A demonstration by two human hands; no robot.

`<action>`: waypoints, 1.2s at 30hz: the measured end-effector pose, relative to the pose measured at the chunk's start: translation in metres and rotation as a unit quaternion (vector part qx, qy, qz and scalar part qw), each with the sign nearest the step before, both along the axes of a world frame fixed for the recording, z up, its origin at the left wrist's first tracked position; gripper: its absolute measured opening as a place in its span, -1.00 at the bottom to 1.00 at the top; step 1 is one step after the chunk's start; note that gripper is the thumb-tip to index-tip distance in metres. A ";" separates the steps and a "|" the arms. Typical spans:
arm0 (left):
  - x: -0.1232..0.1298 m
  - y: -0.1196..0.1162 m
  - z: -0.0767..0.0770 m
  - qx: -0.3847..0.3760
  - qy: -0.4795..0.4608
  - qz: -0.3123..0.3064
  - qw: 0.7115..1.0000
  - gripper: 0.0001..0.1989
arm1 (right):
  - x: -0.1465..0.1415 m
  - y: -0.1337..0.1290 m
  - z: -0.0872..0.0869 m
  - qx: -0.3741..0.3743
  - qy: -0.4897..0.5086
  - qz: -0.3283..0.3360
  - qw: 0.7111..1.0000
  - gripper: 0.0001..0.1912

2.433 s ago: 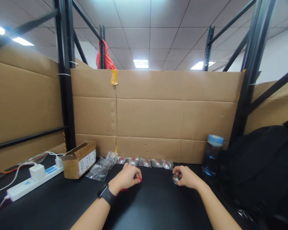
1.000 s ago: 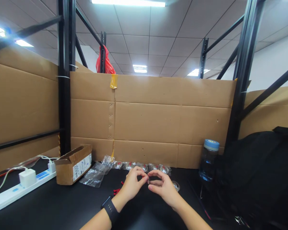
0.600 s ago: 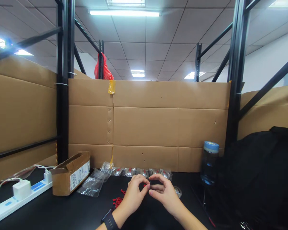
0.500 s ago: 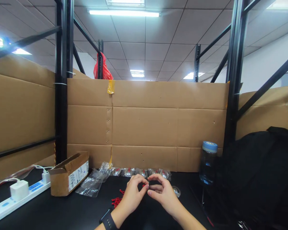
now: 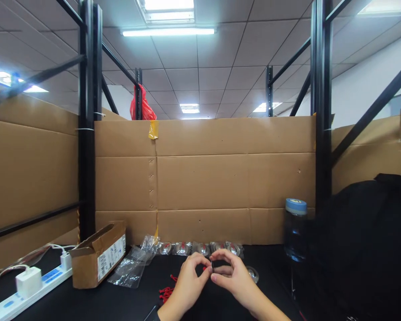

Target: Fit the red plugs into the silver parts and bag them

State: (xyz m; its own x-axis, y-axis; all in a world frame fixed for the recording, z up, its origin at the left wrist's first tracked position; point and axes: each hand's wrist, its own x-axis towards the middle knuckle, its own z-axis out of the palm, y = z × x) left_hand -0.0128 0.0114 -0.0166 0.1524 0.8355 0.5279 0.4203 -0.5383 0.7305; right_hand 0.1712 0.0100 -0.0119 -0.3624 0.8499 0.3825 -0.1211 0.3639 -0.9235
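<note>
My left hand (image 5: 191,281) and my right hand (image 5: 232,275) meet above the black table, fingertips close together. Between them is a small thin item with a bit of red at the left fingertips; it is too small to name. Both hands pinch at it with thumb and fingers. Red cords (image 5: 166,293) lie beside my left wrist. Behind the hands stands a row of several clear-wrapped round items (image 5: 182,248) with red parts. A round clear item (image 5: 253,274) lies just right of my right hand.
An open cardboard box (image 5: 98,254) and clear plastic bags (image 5: 130,267) are at the left, near a white power strip (image 5: 30,292). A blue-capped bottle (image 5: 296,229) and a black bag (image 5: 367,249) stand at the right. A cardboard wall (image 5: 200,178) closes off the back.
The camera view has tilted up a little, so the table scene sits lower. My hands keep nearly the same pose, with the small item still between them.
</note>
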 end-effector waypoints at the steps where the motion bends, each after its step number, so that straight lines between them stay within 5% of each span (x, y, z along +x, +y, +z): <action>1: -0.001 0.001 0.000 -0.003 0.007 0.005 1.000 -0.93 | 0.000 -0.002 0.000 -0.001 0.000 0.000 1.000 -0.46; 36: -0.003 -0.005 0.010 -0.005 -0.047 -0.065 0.997 -0.89 | -0.004 -0.010 0.009 -0.004 0.007 -0.029 1.000 -0.50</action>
